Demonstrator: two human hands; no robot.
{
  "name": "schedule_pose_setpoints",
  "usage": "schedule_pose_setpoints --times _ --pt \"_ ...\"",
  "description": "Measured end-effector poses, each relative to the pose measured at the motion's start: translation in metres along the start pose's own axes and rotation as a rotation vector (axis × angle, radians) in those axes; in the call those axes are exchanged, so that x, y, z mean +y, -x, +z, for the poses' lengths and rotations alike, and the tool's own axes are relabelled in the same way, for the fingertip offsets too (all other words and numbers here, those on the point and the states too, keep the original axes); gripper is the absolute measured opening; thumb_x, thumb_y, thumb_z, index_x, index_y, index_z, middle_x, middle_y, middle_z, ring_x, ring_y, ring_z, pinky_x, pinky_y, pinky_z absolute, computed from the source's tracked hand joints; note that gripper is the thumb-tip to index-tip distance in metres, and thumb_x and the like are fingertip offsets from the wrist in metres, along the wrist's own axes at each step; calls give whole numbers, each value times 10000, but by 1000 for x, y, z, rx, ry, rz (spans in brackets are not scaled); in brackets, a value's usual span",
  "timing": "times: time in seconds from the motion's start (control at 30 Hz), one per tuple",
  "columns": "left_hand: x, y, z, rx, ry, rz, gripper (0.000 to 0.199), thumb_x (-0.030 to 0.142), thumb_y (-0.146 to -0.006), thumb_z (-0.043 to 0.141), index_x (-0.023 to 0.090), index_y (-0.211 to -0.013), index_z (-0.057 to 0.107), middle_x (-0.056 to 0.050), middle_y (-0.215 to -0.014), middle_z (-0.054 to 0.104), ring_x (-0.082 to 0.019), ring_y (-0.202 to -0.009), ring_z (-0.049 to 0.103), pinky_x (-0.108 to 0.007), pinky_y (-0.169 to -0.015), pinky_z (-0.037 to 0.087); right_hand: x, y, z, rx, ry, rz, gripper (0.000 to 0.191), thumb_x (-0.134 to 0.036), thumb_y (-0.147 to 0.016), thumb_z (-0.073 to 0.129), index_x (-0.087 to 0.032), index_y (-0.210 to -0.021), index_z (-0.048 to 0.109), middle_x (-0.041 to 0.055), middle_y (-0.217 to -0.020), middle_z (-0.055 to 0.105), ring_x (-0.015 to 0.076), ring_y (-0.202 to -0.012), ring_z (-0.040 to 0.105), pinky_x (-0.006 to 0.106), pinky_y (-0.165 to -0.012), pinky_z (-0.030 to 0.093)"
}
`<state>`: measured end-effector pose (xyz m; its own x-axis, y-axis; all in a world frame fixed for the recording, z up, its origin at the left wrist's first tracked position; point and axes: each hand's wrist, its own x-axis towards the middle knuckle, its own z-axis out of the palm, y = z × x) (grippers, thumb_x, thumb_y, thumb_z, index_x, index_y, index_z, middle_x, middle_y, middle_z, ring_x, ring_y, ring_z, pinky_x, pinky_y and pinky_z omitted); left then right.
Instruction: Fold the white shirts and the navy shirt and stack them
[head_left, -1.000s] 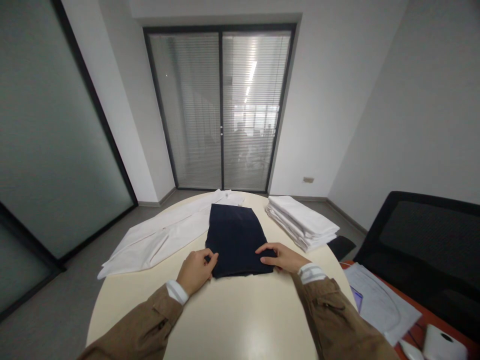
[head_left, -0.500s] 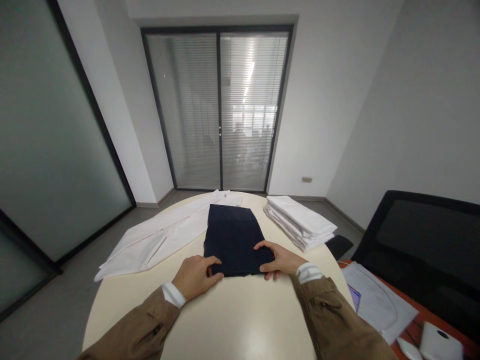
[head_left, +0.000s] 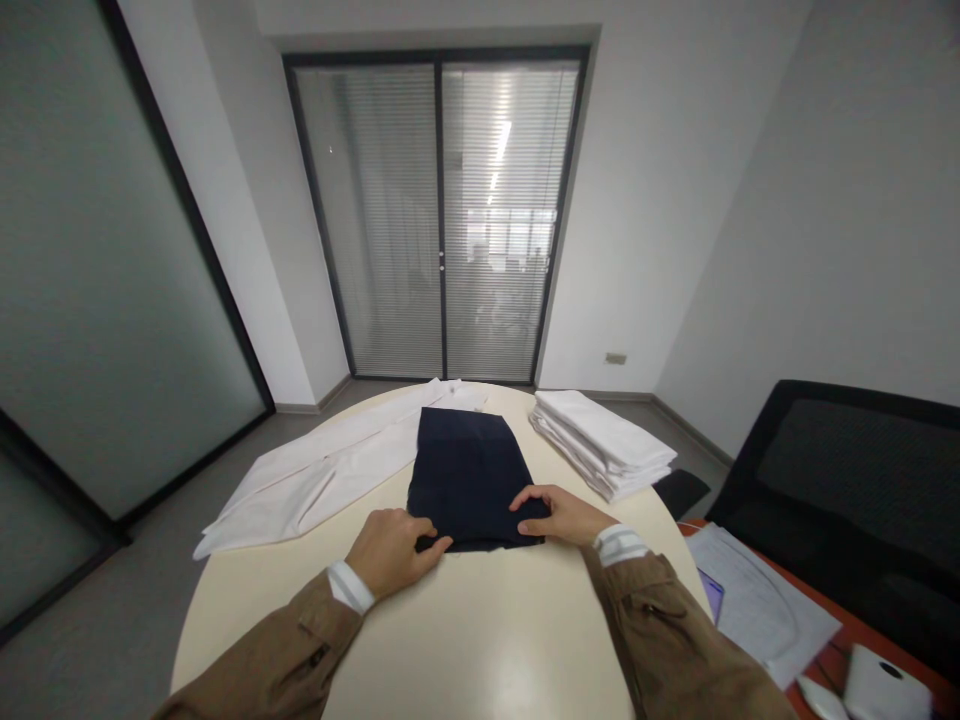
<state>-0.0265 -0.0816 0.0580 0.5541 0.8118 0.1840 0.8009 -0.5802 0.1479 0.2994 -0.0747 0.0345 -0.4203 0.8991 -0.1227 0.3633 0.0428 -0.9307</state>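
Observation:
A folded dark navy cloth (head_left: 472,475) lies flat on the round cream table (head_left: 480,640). At its near left corner my left hand (head_left: 394,550) pinches the edge between thumb and fingers. My right hand (head_left: 564,515) is closed on the near right corner, thumb and forefinger over the top of the fabric. Left of the navy cloth, a white garment (head_left: 322,470) is spread out lengthwise, touching or nearly touching it. A stack of folded white cloths (head_left: 600,440) sits at the table's back right.
To the right stands a black mesh chair (head_left: 855,480). Beside the table, a reddish-brown surface (head_left: 862,660) holds white papers (head_left: 757,600), a phone with a purple screen (head_left: 711,592) and white objects. Glazed doors (head_left: 442,220) are beyond the table.
The fingers of my right hand have shifted slightly at the near right corner, and fewer of them show below the edge. The navy cloth has barely moved.

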Motion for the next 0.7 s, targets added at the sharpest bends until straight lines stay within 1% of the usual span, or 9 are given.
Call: schedule_pose_setpoints --times 0.1,0.17,0.23,0.3,0.4,0.47,0.53,0.6,0.7 --pt "1 1 -1 95 -7 -12 562 488 -1008 361 211 -688 731 -98 -661 690 -231 -658 659 -340 -661 450 -2 2 -1 -38 19 76 588 -628 -753 719 -181 -1128 651 -6 -801 588 100 -524 598 206 -460 419" --pt "-1 -1 -1 207 3 -6 519 433 -1014 364 199 -731 731 -106 -715 682 -237 -736 656 -360 -735 477 -3 3 -2 -51 71 108 649 -626 -758 716 -193 -1231 611 -19 -741 585 92 -458 566 201 -435 377" --pt "-4 -4 1 323 38 34 360 382 -989 441 190 -995 745 -135 -970 701 -277 -967 643 -411 -892 481 -4 5 -3 -14 146 116 765 -594 -722 765 -225 -1352 537 -31 -709 597 95 -459 535 214 -459 386" --pt "-8 -7 5 357 79 103 409 327 -950 512 201 -1326 609 -154 -1363 565 -323 -1271 505 -474 -1063 408 -6 8 -5 65 260 80 860 -566 -661 822 -257 -1399 507 -23 -753 628 117 -543 549 239 -535 430" --pt "-12 -9 17 175 109 194 598 242 -944 481 252 -1530 360 -98 -1622 262 -311 -1473 271 -506 -1174 302 -15 11 -7 232 502 33 651 -624 -714 757 -264 -1247 660 -8 -736 624 156 -643 574 276 -638 450" --pt "-14 -8 25 12 103 203 609 211 -963 419 281 -1555 297 -79 -1634 243 -290 -1490 250 -517 -1187 278 -24 11 -6 378 642 18 500 -655 -822 623 -246 -1080 747 12 -686 613 178 -653 585 309 -671 461" --pt "-16 -6 31 -86 98 174 613 221 -978 391 301 -1569 248 -78 -1638 232 -291 -1497 231 -531 -1188 265 -31 8 -1 500 710 -100 464 -606 -896 541 -232 -1066 756 61 -813 676 222 -805 635 355 -792 489" --pt "-18 -3 34 -128 106 131 622 252 -987 389 293 -1580 208 -89 -1648 187 -304 -1507 187 -534 -1185 263 -34 3 7 498 719 -283 476 -539 -932 520 -231 -1258 678 111 -1152 681 274 -1139 588 411 -1001 442" --pt "-17 -1 31 -172 114 107 620 279 -987 390 222 -1581 220 -121 -1642 190 -303 -1509 179 -509 -1187 266 -30 -5 21 283 708 -392 557 -521 -935 536 -258 -1426 542 101 -1463 513 300 -1423 351 487 -1167 290"
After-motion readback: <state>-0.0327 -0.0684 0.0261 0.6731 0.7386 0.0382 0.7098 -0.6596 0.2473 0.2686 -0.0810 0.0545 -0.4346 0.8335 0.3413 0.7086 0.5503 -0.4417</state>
